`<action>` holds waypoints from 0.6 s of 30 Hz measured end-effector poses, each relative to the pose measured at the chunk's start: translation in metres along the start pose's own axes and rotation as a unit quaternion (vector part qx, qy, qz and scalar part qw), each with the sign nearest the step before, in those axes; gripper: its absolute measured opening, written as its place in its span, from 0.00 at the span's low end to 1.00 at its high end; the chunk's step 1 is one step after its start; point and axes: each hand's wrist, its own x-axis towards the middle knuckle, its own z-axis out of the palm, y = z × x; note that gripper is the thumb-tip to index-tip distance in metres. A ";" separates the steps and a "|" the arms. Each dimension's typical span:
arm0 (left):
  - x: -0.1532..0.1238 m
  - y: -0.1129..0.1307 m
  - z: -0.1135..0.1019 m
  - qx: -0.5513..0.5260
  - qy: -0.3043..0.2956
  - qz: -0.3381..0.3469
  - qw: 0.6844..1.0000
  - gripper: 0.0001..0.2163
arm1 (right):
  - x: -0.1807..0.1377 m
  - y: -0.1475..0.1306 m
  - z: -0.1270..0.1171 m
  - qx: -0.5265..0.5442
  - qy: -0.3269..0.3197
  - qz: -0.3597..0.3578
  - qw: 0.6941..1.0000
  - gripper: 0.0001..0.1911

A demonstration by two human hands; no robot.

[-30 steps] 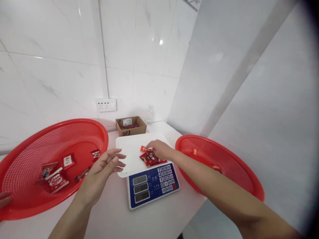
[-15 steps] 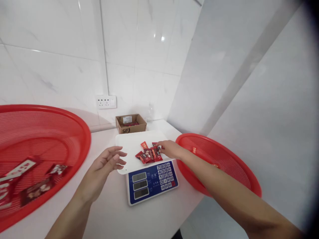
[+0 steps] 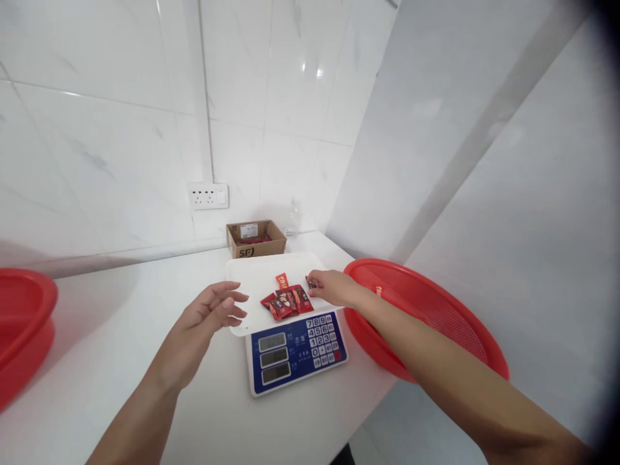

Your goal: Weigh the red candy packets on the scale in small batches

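Note:
My right hand [image 3: 332,287] is over the right side of the scale's white tray [image 3: 252,274], its fingers pinching a small dark-red snack packet [image 3: 312,282]. Beside it, several red packets [image 3: 287,302] lie overlapping near the tray's front edge, with an orange-red packet [image 3: 281,281] sticking out behind them. My left hand [image 3: 208,316] hovers at the tray's left edge, fingers stretched and holding nothing. In front of the tray is the blue panel of the digital scale [image 3: 298,354], with displays and number keys.
To the right stands a red mesh basket [image 3: 465,316] with a packet inside, under my right forearm. Part of another red basket [image 3: 29,290] shows at the far left. Behind the scale, a cardboard box [image 3: 256,248] holds dark-red packets. A wall socket [image 3: 208,196] is above the table [image 3: 145,290].
The red basket at the left has shifted leftward, mostly out of view, and its packets no longer show. My right hand has drawn a packet slightly right, apart from the pile. My left hand barely moved.

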 end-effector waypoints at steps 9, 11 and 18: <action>-0.001 0.002 0.002 0.006 0.005 0.003 1.000 0.17 | -0.005 -0.015 0.000 -0.003 -0.023 -0.032 0.999 0.19; 0.000 0.002 0.002 0.005 0.005 0.004 1.000 0.17 | -0.004 -0.017 0.001 -0.005 -0.008 -0.035 0.999 0.20; 0.000 0.000 0.000 -0.002 -0.007 0.002 1.000 0.15 | 0.007 -0.030 0.011 0.032 0.035 -0.107 0.993 0.24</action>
